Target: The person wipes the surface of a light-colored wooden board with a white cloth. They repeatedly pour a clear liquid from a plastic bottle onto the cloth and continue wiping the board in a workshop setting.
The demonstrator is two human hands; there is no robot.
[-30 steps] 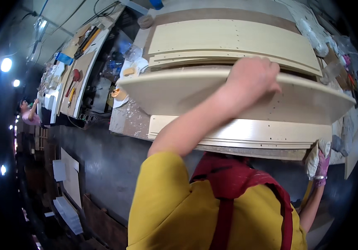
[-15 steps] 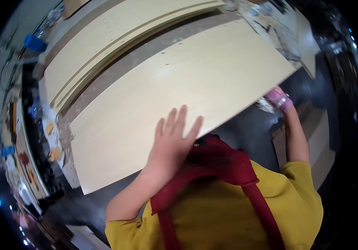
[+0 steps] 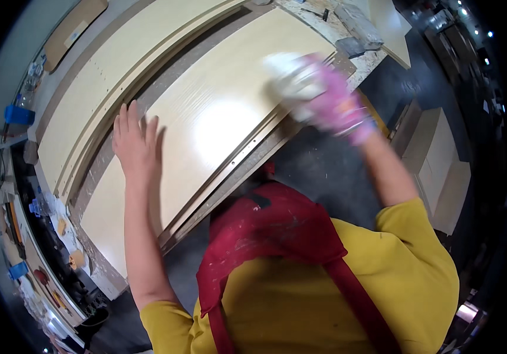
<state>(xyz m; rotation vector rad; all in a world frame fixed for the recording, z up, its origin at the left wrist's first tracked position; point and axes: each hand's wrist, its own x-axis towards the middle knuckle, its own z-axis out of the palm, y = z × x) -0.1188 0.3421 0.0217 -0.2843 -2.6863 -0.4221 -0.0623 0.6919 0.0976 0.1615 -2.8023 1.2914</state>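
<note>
A long pale wooden panel (image 3: 188, 159) lies across the bench in front of me, with a bright glare and fine streaks on its top face. My bare left hand (image 3: 132, 138) rests near the panel's far edge, fingers stretched out and holding nothing. On my right hand (image 3: 339, 103) is a pink glove, smeared by motion. It grips a crumpled white cloth (image 3: 294, 76) over the panel's right end. Whether the cloth touches the surface I cannot tell. Small holes dot the panel's near edge.
Beyond a narrow gap lies a stack of similar pale panels (image 3: 117, 65). A cardboard piece (image 3: 73, 32) and a blue container (image 3: 20, 115) are at the far left. Grey blocks (image 3: 359, 29) sit at the far right. Boxy boards (image 3: 436, 159) stand on the floor to the right.
My right hand has come up from below the panel's near edge to above its right end with the cloth. My left hand has moved left and farther away. The panel now sits squarer on the bench.
</note>
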